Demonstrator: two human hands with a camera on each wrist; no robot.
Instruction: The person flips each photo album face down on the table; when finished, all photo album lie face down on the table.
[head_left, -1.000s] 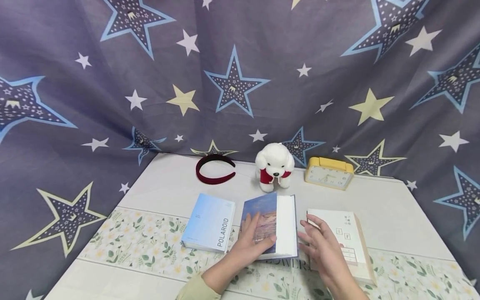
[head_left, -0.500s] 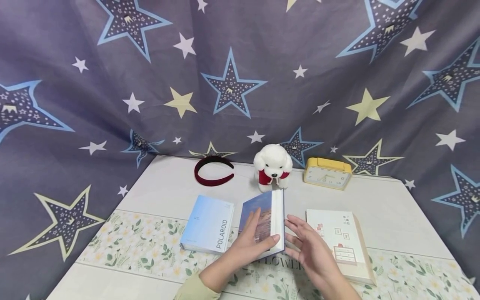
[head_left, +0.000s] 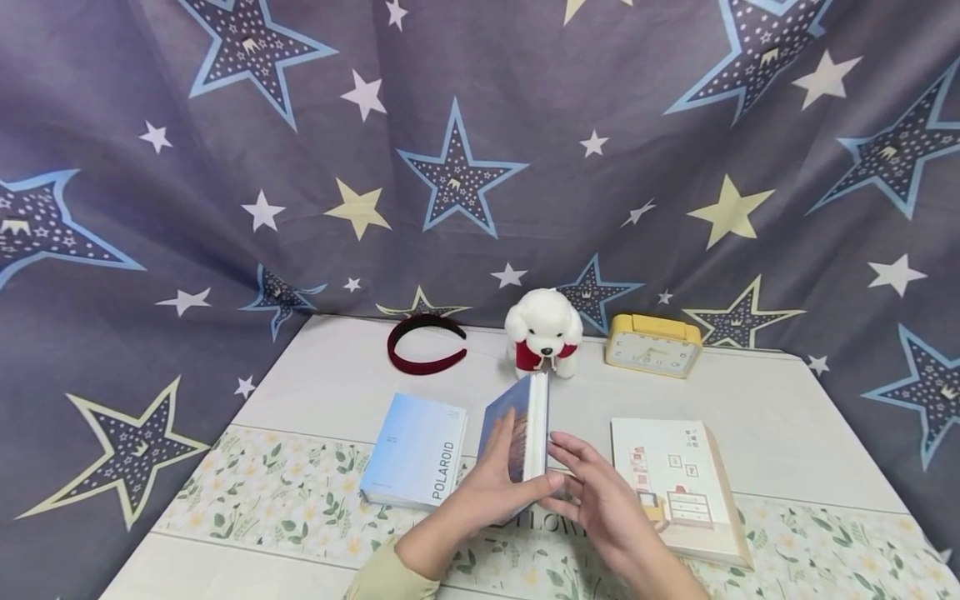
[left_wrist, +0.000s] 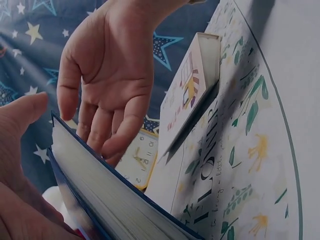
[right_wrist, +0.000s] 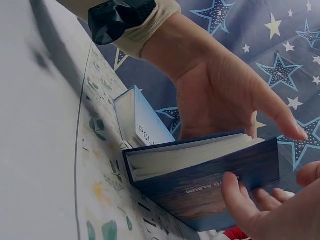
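A photo album [head_left: 537, 429] stands tilted up between the two hands, its page edges facing upward. Its dark blue cover [right_wrist: 200, 192] carries a landscape picture and the words PHOTO ALBUM. Against one cover lies the left hand [head_left: 491, 492], fingers stretched along it and thumb extended past the page edges. On the opposite side, the right hand [head_left: 600, 496] touches the other cover with its fingertips, palm facing the album. In the right wrist view the left palm is partly hidden behind the album.
A blue POLAROID book [head_left: 416, 450] lies left of the album, and a white illustrated book [head_left: 667, 454] to the right. Behind are a dark red headband [head_left: 423, 367], a white plush dog [head_left: 546, 312] and a yellow alarm clock [head_left: 652, 354]. A starry cloth hangs at the back.
The album has tilted further upright, and its visible page edges have narrowed. The right hand has moved left from beside the white book, up against the album's cover. The left hand stays on the album.
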